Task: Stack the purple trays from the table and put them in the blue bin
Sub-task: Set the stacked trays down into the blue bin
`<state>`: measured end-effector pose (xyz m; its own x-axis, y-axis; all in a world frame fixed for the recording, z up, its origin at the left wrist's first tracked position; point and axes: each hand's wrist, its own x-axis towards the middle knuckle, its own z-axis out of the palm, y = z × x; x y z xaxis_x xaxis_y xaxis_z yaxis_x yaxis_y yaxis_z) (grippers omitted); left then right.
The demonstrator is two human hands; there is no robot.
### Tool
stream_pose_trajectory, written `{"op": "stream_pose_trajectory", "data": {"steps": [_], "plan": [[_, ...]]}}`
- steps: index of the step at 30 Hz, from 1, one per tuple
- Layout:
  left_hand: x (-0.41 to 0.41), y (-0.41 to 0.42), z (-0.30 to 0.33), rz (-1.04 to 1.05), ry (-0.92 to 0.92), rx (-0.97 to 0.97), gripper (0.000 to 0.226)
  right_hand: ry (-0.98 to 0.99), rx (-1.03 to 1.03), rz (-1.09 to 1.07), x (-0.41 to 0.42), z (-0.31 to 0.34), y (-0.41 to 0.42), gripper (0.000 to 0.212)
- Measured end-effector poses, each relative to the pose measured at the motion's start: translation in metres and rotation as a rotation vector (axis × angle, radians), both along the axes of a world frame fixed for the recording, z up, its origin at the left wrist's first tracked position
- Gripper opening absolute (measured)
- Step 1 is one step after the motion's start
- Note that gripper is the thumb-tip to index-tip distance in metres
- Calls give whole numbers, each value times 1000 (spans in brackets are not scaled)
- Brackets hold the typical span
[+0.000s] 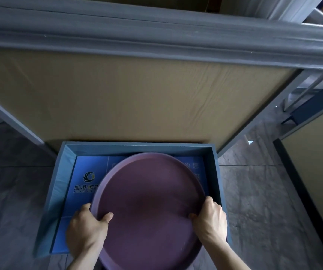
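A round purple tray [147,201] is held over the open blue bin [137,148], which stands on the floor below me. My left hand [87,229] grips the tray's left rim, thumb on the inside. My right hand [210,221] grips the right rim the same way. The tray's far edge dips into the bin and its near edge sticks out past the bin's front. I cannot tell whether more trays are stacked beneath it. The bin's blue floor shows a printed logo [89,177].
A table with a grey edge [156,39] and a tan cardboard panel [137,98] under it rises right behind the bin. Grey table legs [14,119] slant down on both sides. Dark tiled floor [254,191] surrounds the bin.
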<state>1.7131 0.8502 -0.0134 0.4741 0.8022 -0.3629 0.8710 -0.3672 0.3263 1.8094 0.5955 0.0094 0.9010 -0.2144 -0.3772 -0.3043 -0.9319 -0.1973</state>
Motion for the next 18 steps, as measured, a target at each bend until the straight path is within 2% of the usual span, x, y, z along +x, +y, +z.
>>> {"op": "stream_pose_trajectory", "data": {"steps": [2,11,18], "plan": [[0,0,0,3,4,-3,63,10,-5,10,2,0,0,38],[0,4,-5,-20,14,-6,67,43,-30,29,4,-5,-3,38],[-2,10,-11,-4,-14,-44,68,68,-2,-11,10,-8,-4,47]]}}
